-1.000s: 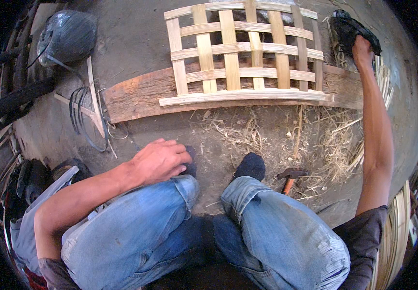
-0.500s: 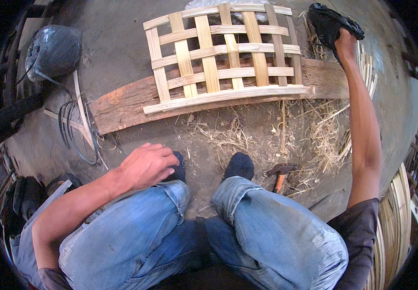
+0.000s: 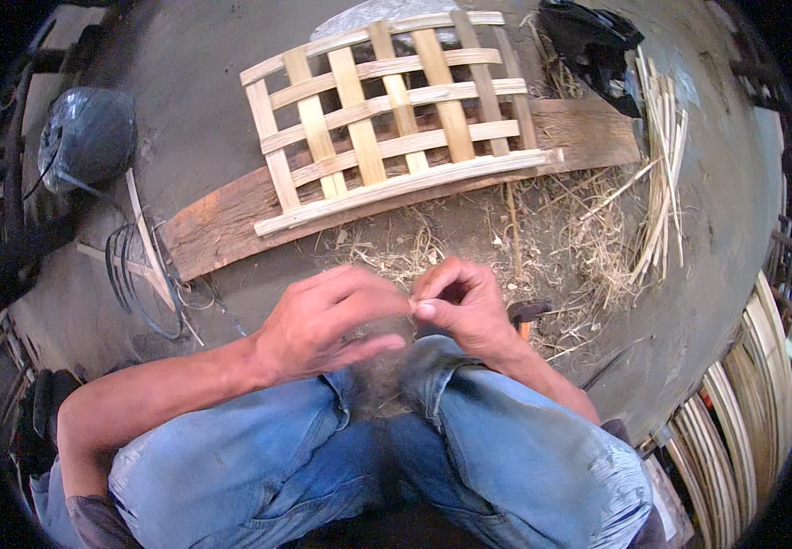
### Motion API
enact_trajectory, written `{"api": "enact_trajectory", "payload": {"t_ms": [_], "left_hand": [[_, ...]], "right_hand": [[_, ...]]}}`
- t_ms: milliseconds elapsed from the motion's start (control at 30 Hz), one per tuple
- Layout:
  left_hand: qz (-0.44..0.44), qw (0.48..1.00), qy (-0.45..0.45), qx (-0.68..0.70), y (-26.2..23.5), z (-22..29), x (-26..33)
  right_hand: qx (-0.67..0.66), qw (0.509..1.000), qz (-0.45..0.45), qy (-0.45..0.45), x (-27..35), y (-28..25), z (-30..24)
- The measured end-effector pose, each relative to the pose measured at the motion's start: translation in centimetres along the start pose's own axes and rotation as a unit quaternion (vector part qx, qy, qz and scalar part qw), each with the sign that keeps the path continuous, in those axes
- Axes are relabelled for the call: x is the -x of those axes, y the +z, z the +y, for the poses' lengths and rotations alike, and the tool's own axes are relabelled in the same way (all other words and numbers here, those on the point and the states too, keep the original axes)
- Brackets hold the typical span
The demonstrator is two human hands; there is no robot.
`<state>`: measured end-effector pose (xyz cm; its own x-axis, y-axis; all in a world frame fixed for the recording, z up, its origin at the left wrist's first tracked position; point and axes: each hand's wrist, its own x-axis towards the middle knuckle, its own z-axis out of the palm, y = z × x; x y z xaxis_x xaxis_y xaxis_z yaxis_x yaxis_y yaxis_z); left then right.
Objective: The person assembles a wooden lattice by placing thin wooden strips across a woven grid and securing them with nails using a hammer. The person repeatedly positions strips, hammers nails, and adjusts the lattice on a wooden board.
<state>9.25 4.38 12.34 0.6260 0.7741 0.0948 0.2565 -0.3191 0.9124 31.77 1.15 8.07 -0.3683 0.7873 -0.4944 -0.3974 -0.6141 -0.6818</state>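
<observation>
Above my knees, my right hand (image 3: 469,306) is closed in a pinch, thumb against forefinger, on something too small to name. My left hand (image 3: 327,320) is beside it, somewhat blurred, with thumb and fingers apart; its fingertips come close to the right hand's pinch, and whether they touch cannot be made out. Beyond both hands, a lattice panel of woven pale wooden strips (image 3: 362,146) lies over a rough brown plank (image 3: 213,224). A hammer (image 3: 531,311) with an orange handle lies just right of my right hand, partly hidden by it.
A black plastic bag (image 3: 592,46) lies at the far right, near a bundle of thin sticks (image 3: 661,174). Shavings (image 3: 597,247) litter the floor. Left are a plastic-wrapped bundle (image 3: 89,137) and looped dark strapping (image 3: 121,265). Long curved strips (image 3: 766,366) are stacked at right.
My right hand has come back from the black bag to above my knees, now pinching. My left hand has lifted off my knee and moved right to meet it.
</observation>
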Motion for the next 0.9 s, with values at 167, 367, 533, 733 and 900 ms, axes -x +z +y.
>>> {"api": "enact_trajectory", "payload": {"t_ms": [167, 367, 533, 733, 900], "left_hand": [[0.008, 0.999, 0.04, 0.006, 0.1, -0.1, -1.1], [-0.018, 1.0, 0.02, 0.004, 0.3, 0.2, 0.6], [-0.018, 0.999, 0.011, -0.026, 0.2, -0.2, 1.8], [0.006, 0.999, 0.011, -0.032, 0.1, -0.6, 1.5], [-0.026, 0.998, 0.018, -0.053, 0.7, -1.4, 2.3]], "right_hand": [[-0.023, 0.998, -0.06, -0.007, 0.2, 0.1, -0.4], [0.021, 0.994, -0.105, 0.039, 0.6, 0.1, -0.1], [0.037, 0.99, -0.107, 0.088, 0.0, 0.5, -0.3], [-0.026, 0.991, -0.077, 0.106, -0.3, 0.3, 0.9], [0.101, 0.984, -0.125, 0.073, -0.5, -0.5, 0.7]]}}
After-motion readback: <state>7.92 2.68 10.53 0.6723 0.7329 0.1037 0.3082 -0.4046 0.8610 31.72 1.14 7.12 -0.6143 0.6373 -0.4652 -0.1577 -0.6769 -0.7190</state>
